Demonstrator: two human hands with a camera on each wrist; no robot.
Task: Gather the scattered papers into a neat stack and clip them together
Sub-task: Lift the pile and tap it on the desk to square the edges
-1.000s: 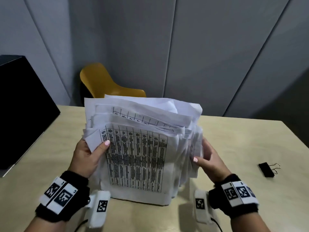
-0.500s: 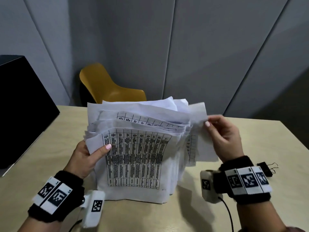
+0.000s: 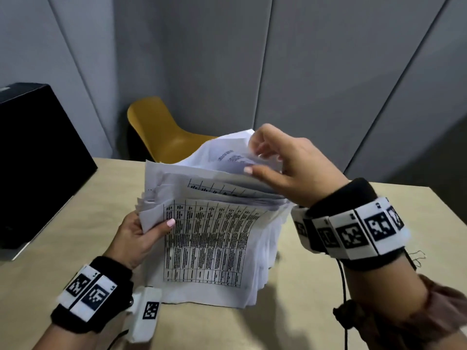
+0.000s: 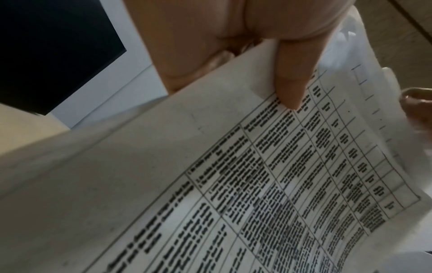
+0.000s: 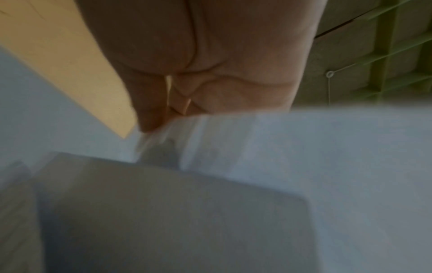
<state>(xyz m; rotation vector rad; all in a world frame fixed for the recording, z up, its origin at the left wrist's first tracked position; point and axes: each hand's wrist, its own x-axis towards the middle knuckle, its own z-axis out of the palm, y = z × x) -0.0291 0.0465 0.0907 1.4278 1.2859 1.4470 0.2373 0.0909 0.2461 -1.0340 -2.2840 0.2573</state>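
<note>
The papers (image 3: 209, 238) stand upright on the tabletop (image 3: 316, 311) (bottom edges down, long axis vertical), left hand (image 3: 137, 238) gripping their left edge, right hand (image 3: 290, 168) pinching top sheets.

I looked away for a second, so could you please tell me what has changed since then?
The right hand left the stack's right edge, rose, and now pinches the top sheets of the paper stack. The left hand keeps its grip on the left edge; the stack still stands on the table.
</note>
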